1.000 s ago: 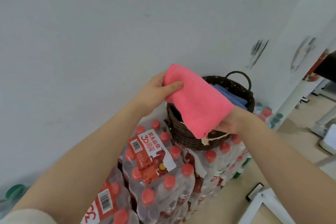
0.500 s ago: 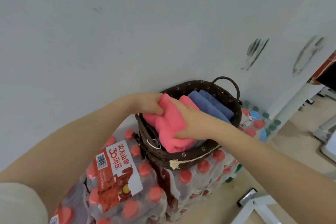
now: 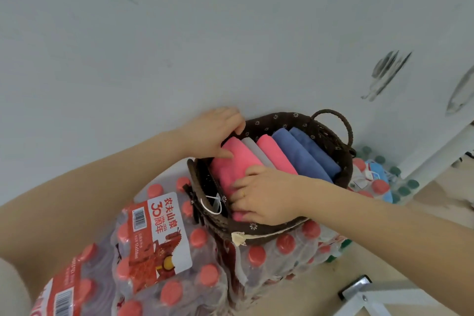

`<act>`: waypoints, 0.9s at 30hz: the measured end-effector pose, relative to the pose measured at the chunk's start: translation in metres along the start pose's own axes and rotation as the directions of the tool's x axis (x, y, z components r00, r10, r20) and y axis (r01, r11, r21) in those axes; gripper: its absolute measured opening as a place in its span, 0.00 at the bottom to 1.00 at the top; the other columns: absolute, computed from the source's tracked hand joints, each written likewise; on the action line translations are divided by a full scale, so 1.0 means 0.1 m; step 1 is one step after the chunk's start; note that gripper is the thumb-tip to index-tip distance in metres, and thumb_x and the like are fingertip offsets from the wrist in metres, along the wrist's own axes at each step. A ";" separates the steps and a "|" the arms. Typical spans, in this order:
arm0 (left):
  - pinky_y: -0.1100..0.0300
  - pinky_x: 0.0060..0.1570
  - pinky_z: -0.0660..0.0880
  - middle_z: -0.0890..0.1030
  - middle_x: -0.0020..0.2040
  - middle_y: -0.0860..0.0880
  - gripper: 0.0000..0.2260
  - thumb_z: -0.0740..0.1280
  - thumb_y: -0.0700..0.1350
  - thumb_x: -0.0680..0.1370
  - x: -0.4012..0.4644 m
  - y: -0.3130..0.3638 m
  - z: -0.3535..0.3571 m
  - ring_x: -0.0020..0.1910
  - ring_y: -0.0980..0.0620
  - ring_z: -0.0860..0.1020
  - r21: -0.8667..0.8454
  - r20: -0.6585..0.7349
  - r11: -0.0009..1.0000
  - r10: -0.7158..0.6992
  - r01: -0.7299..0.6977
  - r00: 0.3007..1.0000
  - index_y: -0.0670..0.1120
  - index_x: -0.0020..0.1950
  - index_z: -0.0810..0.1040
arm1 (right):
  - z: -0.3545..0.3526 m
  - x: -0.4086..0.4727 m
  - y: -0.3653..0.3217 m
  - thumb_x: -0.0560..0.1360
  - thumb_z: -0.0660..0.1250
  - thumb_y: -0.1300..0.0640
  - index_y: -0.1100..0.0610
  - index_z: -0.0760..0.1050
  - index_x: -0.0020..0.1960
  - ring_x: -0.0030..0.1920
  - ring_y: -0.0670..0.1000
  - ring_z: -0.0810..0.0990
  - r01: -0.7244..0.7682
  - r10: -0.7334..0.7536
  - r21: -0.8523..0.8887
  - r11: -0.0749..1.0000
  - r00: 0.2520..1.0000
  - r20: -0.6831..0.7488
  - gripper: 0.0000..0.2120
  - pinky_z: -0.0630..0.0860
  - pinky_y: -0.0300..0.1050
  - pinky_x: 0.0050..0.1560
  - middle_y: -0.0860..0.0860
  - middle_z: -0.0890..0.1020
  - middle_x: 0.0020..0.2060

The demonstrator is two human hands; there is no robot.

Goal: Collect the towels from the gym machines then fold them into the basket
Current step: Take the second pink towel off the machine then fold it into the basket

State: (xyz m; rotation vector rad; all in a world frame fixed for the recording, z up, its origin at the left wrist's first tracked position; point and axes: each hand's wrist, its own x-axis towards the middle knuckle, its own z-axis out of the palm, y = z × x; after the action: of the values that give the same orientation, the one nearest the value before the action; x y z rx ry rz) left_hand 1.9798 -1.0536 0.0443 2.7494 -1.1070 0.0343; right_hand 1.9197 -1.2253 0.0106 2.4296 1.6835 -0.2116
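A dark brown woven basket (image 3: 287,118) with a loop handle stands on shrink-wrapped packs of bottled water. Folded towels lie in it side by side: a pink towel (image 3: 234,161) at the left end, a white towel (image 3: 252,146), a second pink towel (image 3: 273,152) and two blue towels (image 3: 305,154). My left hand (image 3: 216,133) holds the far end of the left pink towel, thumb on top. My right hand (image 3: 264,199) presses down on its near end with fingers spread, inside the basket's near rim.
Packs of red-capped water bottles (image 3: 159,259) fill the lower left under the basket. A grey wall (image 3: 179,46) rises right behind it. More bottles with green caps (image 3: 400,182) stand at the right, beside a white machine leg (image 3: 441,154). A white metal frame (image 3: 366,295) lies on the floor.
The pink towel went from held above the basket down into its left end. Both hands followed it in, and the right hand now lies flat on its near end.
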 end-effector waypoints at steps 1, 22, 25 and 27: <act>0.61 0.40 0.62 0.71 0.43 0.49 0.15 0.71 0.51 0.66 -0.02 0.01 -0.06 0.41 0.51 0.68 -0.024 0.006 1.000 0.013 -0.013 1.000 0.42 0.43 0.73 | -0.02 0.02 0.01 0.81 0.49 0.48 0.53 0.75 0.62 0.70 0.52 0.64 -0.003 0.004 -0.023 1.000 0.998 0.061 0.20 0.53 0.48 0.65 0.49 0.74 0.65; 0.60 0.39 0.67 0.79 0.44 0.48 0.08 0.62 0.49 0.76 -0.03 0.48 -0.10 0.42 0.48 0.73 0.284 0.407 0.945 -0.273 0.163 0.872 0.46 0.46 0.77 | -0.05 -0.32 -0.06 0.77 0.58 0.53 0.60 0.66 0.69 0.70 0.48 0.61 -0.158 0.400 0.627 0.763 0.878 -0.264 0.23 0.53 0.36 0.69 0.54 0.66 0.70; 0.59 0.44 0.69 0.73 0.49 0.54 0.11 0.66 0.49 0.74 -0.07 0.46 -0.11 0.53 0.51 0.74 0.165 0.245 0.979 -0.161 0.122 0.956 0.49 0.55 0.72 | 0.08 -0.38 -0.09 0.78 0.55 0.44 0.58 0.39 0.76 0.76 0.49 0.45 -0.486 0.546 0.443 0.753 0.837 -0.011 0.36 0.44 0.44 0.74 0.53 0.45 0.76; 0.56 0.54 0.70 0.71 0.60 0.52 0.19 0.66 0.47 0.74 -0.04 0.45 -0.05 0.60 0.51 0.71 0.149 0.305 0.989 -0.072 0.027 0.949 0.50 0.64 0.69 | 0.13 -0.37 -0.13 0.79 0.50 0.43 0.57 0.32 0.74 0.75 0.49 0.35 -0.523 0.505 0.346 0.779 0.850 0.148 0.36 0.36 0.50 0.74 0.54 0.35 0.75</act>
State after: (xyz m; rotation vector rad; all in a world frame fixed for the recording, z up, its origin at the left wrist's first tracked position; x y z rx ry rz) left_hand 1.9460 -1.0823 0.0560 2.9835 -1.1460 -0.3517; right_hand 1.8948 -1.2571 0.0054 3.0266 0.9505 -0.5466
